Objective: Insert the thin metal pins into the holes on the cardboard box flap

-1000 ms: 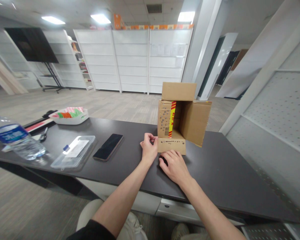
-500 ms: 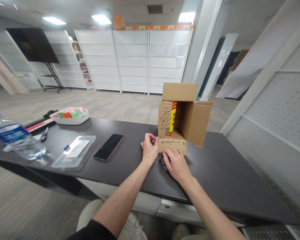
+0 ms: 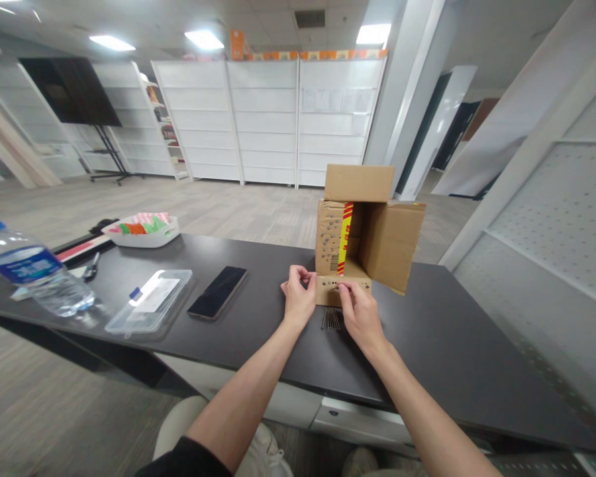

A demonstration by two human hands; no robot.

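One dark table (image 3: 442,344) bears the cardboard box (image 3: 367,232), its open mouth facing me. I judge it light, stiff in the walls and softer along the creases; it would slide if pushed, so I'd steady it by an edge. Its front flap (image 3: 330,297), dotted with dark spots too small to tell as holes or heads, drops from the mouth toward me and would probably bend under pressure. My left hand (image 3: 299,296) is at the box's lower left corner, thumb and forefinger drawn narrow by the flap's edge; whether they grip the card, I cannot tell. My right hand (image 3: 363,319) is before the box, fingertips pinched. Just below the flap, left of those fingers, loose pins (image 3: 331,320) lie in a row, likely hard, light and apt to roll, best taken mid-shank. Smallest, one slim pin (image 3: 336,288) pokes leftward from my right fingertips, against or just off the flap.
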